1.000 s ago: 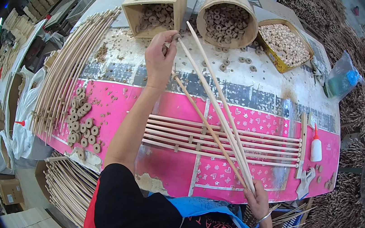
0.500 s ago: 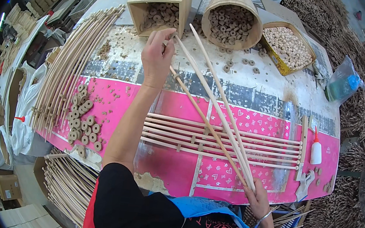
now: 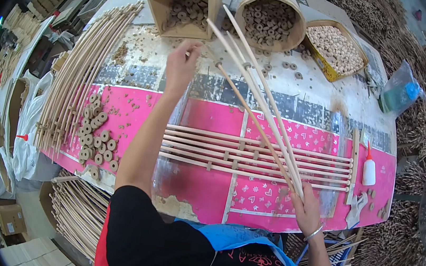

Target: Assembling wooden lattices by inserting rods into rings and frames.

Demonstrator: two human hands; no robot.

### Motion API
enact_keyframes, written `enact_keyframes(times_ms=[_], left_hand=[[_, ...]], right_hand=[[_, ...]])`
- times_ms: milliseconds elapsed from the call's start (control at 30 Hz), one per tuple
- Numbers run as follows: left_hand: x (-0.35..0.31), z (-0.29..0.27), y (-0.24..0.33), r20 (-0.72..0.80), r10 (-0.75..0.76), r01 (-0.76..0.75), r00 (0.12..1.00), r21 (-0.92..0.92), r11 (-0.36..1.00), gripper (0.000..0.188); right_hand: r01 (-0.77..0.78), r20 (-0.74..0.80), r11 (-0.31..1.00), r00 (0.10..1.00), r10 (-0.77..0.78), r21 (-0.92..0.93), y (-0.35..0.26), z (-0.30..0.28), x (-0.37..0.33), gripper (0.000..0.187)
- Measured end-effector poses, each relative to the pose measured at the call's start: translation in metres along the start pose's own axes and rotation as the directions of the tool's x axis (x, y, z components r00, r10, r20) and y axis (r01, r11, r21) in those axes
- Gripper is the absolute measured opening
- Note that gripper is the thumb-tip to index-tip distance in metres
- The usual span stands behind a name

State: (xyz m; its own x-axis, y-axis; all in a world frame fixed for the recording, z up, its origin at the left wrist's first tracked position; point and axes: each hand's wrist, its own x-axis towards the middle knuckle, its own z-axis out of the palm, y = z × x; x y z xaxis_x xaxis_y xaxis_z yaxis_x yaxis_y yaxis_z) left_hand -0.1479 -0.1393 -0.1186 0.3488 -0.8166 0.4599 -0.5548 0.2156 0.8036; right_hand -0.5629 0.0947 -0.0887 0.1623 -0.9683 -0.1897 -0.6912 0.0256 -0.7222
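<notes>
My right hand [image 3: 306, 205] grips the lower ends of three long wooden sticks, two pale [image 3: 274, 108] and one browner [image 3: 256, 126]. They slant up and left over the table. A small tan ring [image 3: 218, 65] sits near the upper end of the brown stick; another ring [image 3: 247, 65] shows on the pale ones. Left of the stick tips, my left hand [image 3: 181, 68] is raised with its fingers drawn together in a pinch. Whatever it may hold is too small to make out. Beneath the sticks, several ringed rods [image 3: 195, 149] lie side by side across the pink cover.
Tan rings fill a square wooden box [image 3: 156, 11] and a round wooden tub [image 3: 298, 34]. A yellow tin [image 3: 321, 66] holds pale beads. Loose rings [image 3: 98, 137] and a rod bundle [image 3: 86, 64] lie left. A glue bottle [image 3: 369, 171] stands right, near a wooden stop strip [image 3: 353, 161].
My right hand and its sticks have moved up a little. My left hand has dropped slightly, away from the stick tips. A ring now shows on the pale sticks.
</notes>
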Motion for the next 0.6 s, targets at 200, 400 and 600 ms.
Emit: enact_keyframes(times_ms=[200,400,600], left_hand=[[-0.004,0.018,-0.03,0.106,-0.166,0.186,0.98,-0.221,0.957,0.02],[-0.028,0.028,0.004,0.556,-0.041,0.101,0.83,-0.078,0.992,0.022],[-0.048,0.063,-0.006,0.572,-0.011,-0.072,0.82,0.121,0.99,0.025]], right_hand=[[0.03,-0.033,0.999,0.999,-0.031,-0.026,0.005,0.0,0.0,0.027],[0.007,-0.139,1.0,0.99,-0.011,-0.03,0.004,-0.034,-0.002,0.028],[0.0,-0.26,0.996,0.965,0.024,0.09,0.024,-0.056,-0.014,0.027]])
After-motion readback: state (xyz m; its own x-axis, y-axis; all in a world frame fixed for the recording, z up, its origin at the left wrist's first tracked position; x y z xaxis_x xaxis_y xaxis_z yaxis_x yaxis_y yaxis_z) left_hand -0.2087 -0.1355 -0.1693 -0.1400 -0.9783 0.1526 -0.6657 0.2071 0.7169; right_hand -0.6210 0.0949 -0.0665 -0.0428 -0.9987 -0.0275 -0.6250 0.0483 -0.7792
